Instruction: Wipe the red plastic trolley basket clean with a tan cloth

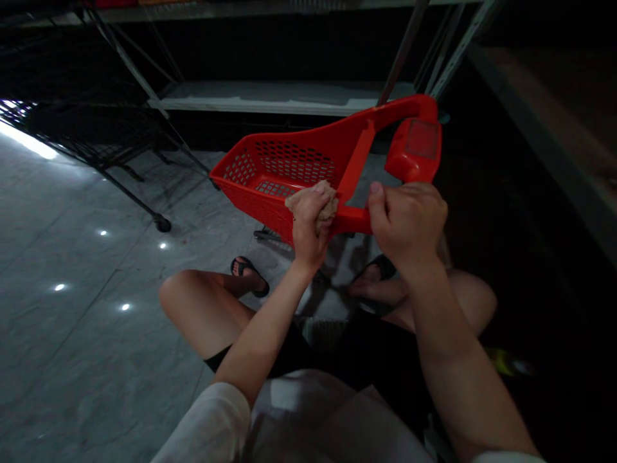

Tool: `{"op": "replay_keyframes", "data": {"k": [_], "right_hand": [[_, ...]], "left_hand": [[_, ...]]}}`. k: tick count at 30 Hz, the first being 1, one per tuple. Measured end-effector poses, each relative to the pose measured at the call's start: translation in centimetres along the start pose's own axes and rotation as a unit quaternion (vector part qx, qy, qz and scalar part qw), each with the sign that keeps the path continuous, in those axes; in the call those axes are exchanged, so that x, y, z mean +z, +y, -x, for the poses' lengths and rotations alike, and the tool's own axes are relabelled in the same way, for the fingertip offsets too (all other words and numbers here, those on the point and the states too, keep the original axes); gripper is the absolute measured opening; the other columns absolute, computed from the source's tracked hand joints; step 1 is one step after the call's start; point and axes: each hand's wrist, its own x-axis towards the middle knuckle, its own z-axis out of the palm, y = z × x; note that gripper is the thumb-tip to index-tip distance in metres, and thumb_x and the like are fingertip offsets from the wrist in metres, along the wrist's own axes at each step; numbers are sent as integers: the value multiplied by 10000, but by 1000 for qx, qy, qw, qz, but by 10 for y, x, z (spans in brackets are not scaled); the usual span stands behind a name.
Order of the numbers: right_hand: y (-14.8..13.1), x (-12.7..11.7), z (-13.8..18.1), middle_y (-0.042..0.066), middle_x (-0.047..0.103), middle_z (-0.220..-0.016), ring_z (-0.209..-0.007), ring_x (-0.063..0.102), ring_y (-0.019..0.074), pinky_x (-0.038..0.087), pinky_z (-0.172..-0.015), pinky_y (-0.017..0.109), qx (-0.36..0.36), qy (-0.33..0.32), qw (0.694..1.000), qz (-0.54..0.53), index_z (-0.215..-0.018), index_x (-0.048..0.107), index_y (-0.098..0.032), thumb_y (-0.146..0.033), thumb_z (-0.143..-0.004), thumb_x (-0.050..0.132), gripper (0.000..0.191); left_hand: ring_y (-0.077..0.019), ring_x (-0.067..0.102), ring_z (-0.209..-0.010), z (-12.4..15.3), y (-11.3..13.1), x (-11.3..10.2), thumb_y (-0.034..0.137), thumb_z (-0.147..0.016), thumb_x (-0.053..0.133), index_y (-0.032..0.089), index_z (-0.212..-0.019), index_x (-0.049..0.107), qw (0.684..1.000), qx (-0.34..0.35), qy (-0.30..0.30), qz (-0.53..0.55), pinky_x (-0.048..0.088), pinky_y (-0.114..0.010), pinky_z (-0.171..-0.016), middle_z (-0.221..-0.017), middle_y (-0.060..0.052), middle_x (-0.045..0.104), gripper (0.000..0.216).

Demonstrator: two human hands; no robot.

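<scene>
- Head view: our left hand [308,225] is closed around a beige cloth [326,196], pressing it on the red basket [289,167] rim.
- Our right hand [409,222] clamps the handle bar [354,222], steadying the basket above our knees [187,292].
- Far behind stands shelving [270,96].

No readable text (basket [289,161] included)

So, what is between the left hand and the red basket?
A crumpled beige cloth: the left hand presses it against the rim of the red basket, as the head view shows.
</scene>
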Motion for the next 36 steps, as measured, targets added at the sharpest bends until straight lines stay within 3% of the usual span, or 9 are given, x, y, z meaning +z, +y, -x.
{"op": "replay_keyframes", "data": {"k": [4,9,14,17,20,24,27,32,36], "right_hand": [[-18,-3,-8,132,761,-805,-765,626,224,385,-790,371,1,-22,1000,12,-910,821,-156,-358,-1128,384,528],[-37,-7,-16,193,815,-909,-828,676,251,391,-790,366,2,-41,999,31,-1010,857,-121,-296,-1145,327,575],[-51,-4,-26,292,809,-983,-919,744,321,399,-784,395,29,-42,998,36,-1097,853,-29,-271,-1100,340,567],[-58,1,-32,317,804,-1023,-947,746,329,378,-789,406,36,-39,998,34,-1137,845,-1,-270,-1079,356,560],[-64,3,-36,313,807,-1028,-915,728,311,335,-778,415,32,-46,998,39,-1145,851,-9,-285,-1062,392,543],[-65,2,-35,276,820,-999,-885,715,302,314,-775,418,3,-46,998,49,-1111,866,-56,-321,-1076,444,500],[-62,0,-29,209,826,-935,-848,697,271,341,-800,405,-64,-46,995,55,-995,863,-108,-350,-1104,472,472],[-64,-5,-17,177,803,-914,-907,705,297,353,-760,404,-149,-30,980,125,-939,796,-141,-291,-1117,480,393],[-80,-16,-16,215,784,-1003,-981,722,342,348,-755,412,-162,-102,966,172,-1067,747,-107,-253,-1116,451,334]], "left_hand": [[-244,671,-1385,0,20,0,459,-1174,387,290,-1436,575,998,-49,36,-14,469,-495,-1292,-1371,-82,742,364],[-251,628,-1445,-10,41,9,510,-1176,278,353,-1412,633,993,-109,-41,-14,462,-484,-1320,-1397,-63,729,454],[-279,633,-1396,39,17,0,362,-1133,504,296,-1273,739,986,-160,7,-46,481,-500,-1290,-1335,-120,662,281],[-290,625,-1348,75,10,-6,203,-1041,595,228,-1227,716,955,-277,40,-95,497,-508,-1255,-1312,-148,609,223],[-271,593,-1374,80,10,-12,87,-963,565,218,-1252,663,922,-368,40,-117,442,-503,-1296,-1342,-142,614,333],[-259,443,-1593,38,4,-22,59,-990,490,282,-1568,475,935,-312,91,-141,337,-516,-1376,-1634,-119,515,620],[-218,282,-1708,24,-8,-26,83,-1064,434,372,-1693,334,949,-277,58,-140,287,-500,-1414,-1796,-27,368,699],[-208,301,-1702,80,-27,-23,70,-1082,363,286,-1692,399,929,-357,3,-95,309,-460,-1423,-1788,-58,414,648],[-202,268,-1713,96,-16,-16,-14,-1020,366,229,-1708,366,905,-414,20,-97,283,-456,-1440,-1810,-84,365,729]]}}
